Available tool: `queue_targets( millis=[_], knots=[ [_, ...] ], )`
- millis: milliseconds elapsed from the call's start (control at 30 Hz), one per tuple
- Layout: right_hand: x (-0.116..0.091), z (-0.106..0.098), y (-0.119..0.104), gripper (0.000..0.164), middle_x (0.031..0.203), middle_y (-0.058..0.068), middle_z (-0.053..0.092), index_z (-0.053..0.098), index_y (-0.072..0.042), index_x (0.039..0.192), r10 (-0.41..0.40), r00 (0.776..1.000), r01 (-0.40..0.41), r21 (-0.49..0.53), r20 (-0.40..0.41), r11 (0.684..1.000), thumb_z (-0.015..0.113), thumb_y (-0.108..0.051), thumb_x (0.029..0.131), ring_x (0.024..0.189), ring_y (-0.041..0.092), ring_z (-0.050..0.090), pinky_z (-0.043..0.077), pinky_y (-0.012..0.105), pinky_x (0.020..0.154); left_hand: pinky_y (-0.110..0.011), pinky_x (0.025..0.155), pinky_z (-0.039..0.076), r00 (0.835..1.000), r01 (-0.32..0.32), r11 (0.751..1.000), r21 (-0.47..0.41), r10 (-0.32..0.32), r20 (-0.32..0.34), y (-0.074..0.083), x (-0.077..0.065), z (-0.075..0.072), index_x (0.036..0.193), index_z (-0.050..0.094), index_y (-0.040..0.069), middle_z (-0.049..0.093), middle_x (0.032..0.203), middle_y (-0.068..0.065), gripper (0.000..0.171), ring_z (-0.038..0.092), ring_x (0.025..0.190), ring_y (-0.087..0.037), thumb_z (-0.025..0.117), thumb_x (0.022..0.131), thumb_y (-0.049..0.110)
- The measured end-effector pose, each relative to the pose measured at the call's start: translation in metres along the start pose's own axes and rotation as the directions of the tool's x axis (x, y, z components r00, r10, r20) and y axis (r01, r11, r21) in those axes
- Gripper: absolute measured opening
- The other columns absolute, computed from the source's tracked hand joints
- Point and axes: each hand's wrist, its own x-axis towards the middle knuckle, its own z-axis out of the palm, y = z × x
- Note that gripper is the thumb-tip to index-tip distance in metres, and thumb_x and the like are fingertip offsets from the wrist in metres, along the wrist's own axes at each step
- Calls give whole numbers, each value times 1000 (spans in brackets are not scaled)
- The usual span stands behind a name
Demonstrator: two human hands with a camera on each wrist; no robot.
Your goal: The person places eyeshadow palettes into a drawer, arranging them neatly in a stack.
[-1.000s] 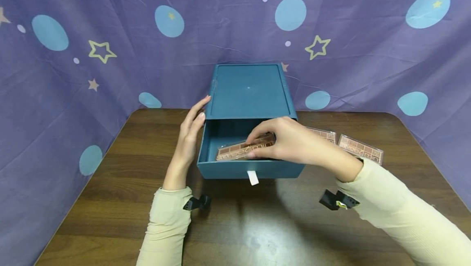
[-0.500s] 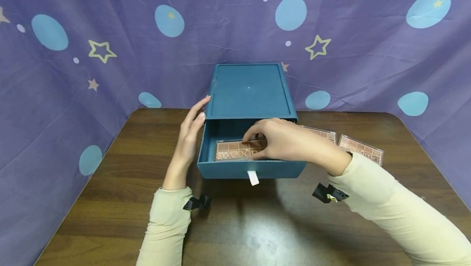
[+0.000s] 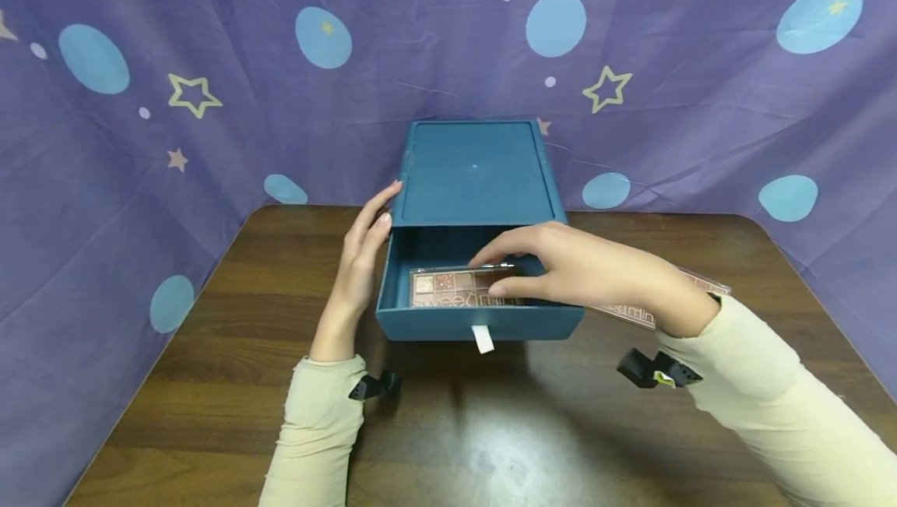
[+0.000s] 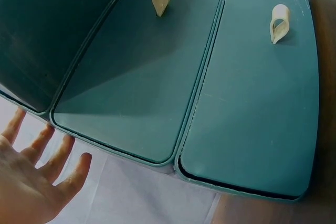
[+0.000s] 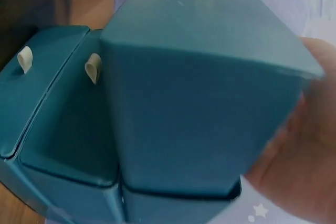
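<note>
A blue drawer box (image 3: pixel 476 172) stands on the table with its top drawer (image 3: pixel 420 325) pulled out. My left hand (image 3: pixel 359 262) rests along the box's left side, fingers nearly straight; in the left wrist view these fingers (image 4: pixel 73 177) lie at the edge of the box. My right hand (image 3: pixel 561 265) reaches into the open drawer and pinches an eyeshadow palette (image 3: pixel 448 286), thumb in front and fingers behind. The palette has a clear lid with light lettering and glittery pans at its left. In the right wrist view the pulled-out drawer (image 5: pixel 205 124) hides the palette.
More palettes lie on the table to the right, one lettered palette (image 3: pixel 631 315) below my forearm and another palette (image 3: pixel 706 283) partly behind it. Two closed drawers, a middle drawer (image 4: pixel 136 77) and a lower drawer (image 4: pixel 252 108), carry pale loop pulls. A purple curtain (image 3: pixel 448 47) hangs behind.
My right hand has shifted a little right. Brown pans showed on the palette in the drawer earlier; glittery pans show at its left now. My left hand has stayed put.
</note>
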Motion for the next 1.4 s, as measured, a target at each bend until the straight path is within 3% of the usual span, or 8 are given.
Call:
queue_targets(
  millis=[167, 333, 467, 667, 767, 933, 1133, 1400],
  knots=[
    [-24, -4, 2, 27, 119, -8, 68, 69, -18, 123, -60, 986, 74, 81, -158, 994, 67, -20, 96, 110, 10, 62, 49, 37, 93, -40, 114, 27, 1000, -3, 1000, -5, 3, -5, 0, 1, 1, 145, 47, 2, 46, 150, -5, 47, 35, 141, -15, 41, 102, 19],
    [-47, -4, 7, 32, 115, -6, 69, 72, -17, 116, -141, 932, 197, 141, -334, 970, 68, 2, 90, 109, 15, 62, 47, 28, 95, -40, 113, 28, 1000, 9, 1000, -4, -9, -7, 0, 0, 1, 146, 47, 2, 46, 150, -5, 48, 35, 140, -15, 41, 102, 20],
    [-64, -2, 17, 36, 112, 0, 71, 73, -13, 113, -118, 891, 199, 143, -438, 969, 69, 10, 85, 108, 18, 63, 46, 27, 96, -40, 114, 27, 1000, 13, 1000, -12, -13, -7, 1, 0, 1, 146, 46, 2, 45, 151, -6, 48, 35, 141, -16, 41, 101, 19],
    [-87, 9, 43, 32, 105, 8, 71, 74, -2, 106, -33, 820, 154, 166, -571, 974, 68, 18, 81, 102, 16, 64, 47, 21, 81, -39, 115, 25, 1000, 4, 1000, -25, -4, -5, -1, 0, 1, 146, 46, 1, 45, 150, -8, 47, 34, 142, -16, 41, 101, 17],
    [-96, 14, 57, 31, 105, 9, 71, 73, -1, 105, 8, 800, 125, 179, -599, 976, 67, 18, 81, 103, 15, 64, 46, 21, 88, -39, 115, 25, 1000, -5, 1000, -26, 5, -5, -1, 1, 1, 146, 46, 1, 46, 150, -7, 47, 34, 142, -16, 41, 101, 17],
    [-109, 21, 85, 25, 106, 8, 71, 73, -3, 105, 114, 798, 4, 194, -592, 981, 68, 11, 85, 103, 10, 63, 46, 18, 90, -38, 115, 25, 1000, -16, 1000, -23, 16, -2, -1, 1, 1, 146, 46, 0, 46, 150, -8, 48, 34, 141, -16, 40, 101, 17],
    [-120, 33, 119, 19, 108, 5, 72, 73, -2, 108, 276, 772, -134, 278, -573, 951, 68, 1, 90, 98, 6, 65, 49, 15, 81, -37, 116, 25, 1000, -23, 999, -23, 23, -3, -1, 1, 1, 145, 46, -1, 46, 150, -9, 48, 34, 142, -17, 40, 101, 17],
    [-131, 50, 165, 22, 107, -11, 71, 71, 2, 110, 366, 731, -207, 325, -576, 923, 72, -4, 89, 91, 3, 66, 51, 14, 74, -36, 116, 25, 1000, -15, 999, -30, 15, -11, -1, 1, 1, 144, 47, -2, 46, 150, -11, 47, 35, 141, -17, 40, 101, 16]
  ],
)
